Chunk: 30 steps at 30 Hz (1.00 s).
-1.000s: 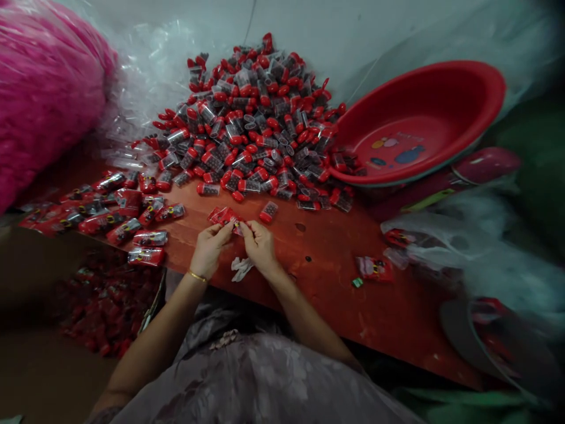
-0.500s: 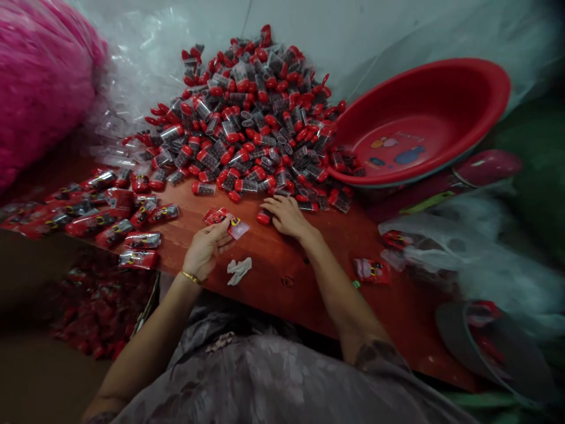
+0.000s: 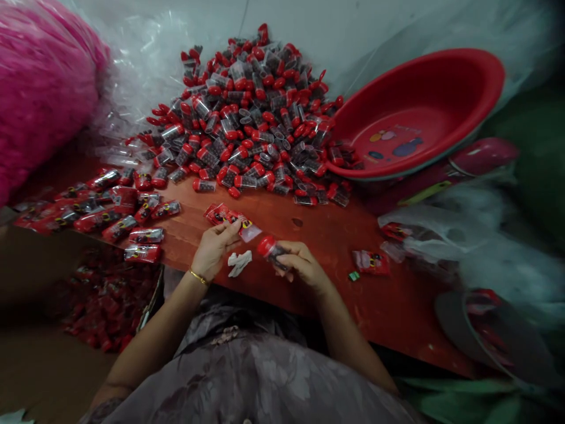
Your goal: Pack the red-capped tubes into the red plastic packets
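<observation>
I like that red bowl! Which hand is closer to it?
Right. The right hand, holding a vial, sits below-left of the bowl; the left hand, holding a packet, is farther left.

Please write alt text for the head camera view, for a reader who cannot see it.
At a red table, the left hand holds small red packets and the right hand holds a red-capped tube. Behind lie a big pile of tubes and a red basin.
</observation>
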Each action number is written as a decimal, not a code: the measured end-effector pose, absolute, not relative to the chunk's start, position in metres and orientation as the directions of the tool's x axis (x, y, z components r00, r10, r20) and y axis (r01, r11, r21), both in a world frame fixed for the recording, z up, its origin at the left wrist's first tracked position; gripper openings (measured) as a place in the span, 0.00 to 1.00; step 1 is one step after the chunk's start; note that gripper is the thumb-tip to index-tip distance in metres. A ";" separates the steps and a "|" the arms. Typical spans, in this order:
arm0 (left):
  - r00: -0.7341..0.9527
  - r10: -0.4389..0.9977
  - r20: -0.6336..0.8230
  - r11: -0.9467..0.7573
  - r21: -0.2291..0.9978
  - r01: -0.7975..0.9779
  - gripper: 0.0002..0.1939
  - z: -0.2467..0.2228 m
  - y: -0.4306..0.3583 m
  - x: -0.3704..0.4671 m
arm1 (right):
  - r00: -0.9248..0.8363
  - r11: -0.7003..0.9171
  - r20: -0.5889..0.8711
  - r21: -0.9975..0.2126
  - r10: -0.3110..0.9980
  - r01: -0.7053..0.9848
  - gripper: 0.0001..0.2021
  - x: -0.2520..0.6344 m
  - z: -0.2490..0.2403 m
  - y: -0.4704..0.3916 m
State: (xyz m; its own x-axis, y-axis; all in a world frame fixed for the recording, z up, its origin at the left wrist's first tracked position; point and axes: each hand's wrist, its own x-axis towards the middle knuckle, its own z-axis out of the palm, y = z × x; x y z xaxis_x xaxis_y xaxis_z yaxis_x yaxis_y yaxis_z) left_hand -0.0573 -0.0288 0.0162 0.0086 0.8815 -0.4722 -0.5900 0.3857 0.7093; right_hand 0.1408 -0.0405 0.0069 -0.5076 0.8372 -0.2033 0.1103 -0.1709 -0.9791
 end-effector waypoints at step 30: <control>-0.054 0.886 -0.460 0.318 0.690 -0.651 0.21 0.000 -0.049 -0.027 | -0.372 -0.202 -0.183 -0.979 0.910 -0.014 0.13 0.105 -0.010 -0.037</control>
State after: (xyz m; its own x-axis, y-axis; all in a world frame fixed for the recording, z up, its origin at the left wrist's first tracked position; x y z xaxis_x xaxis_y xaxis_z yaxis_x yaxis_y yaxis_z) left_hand -0.0272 -0.0492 0.0000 -0.0544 0.8864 -0.4597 -0.6506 0.3178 0.6897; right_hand 0.1051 -0.0374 -0.0100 -0.3719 0.9101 -0.1828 -0.0141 -0.2025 -0.9792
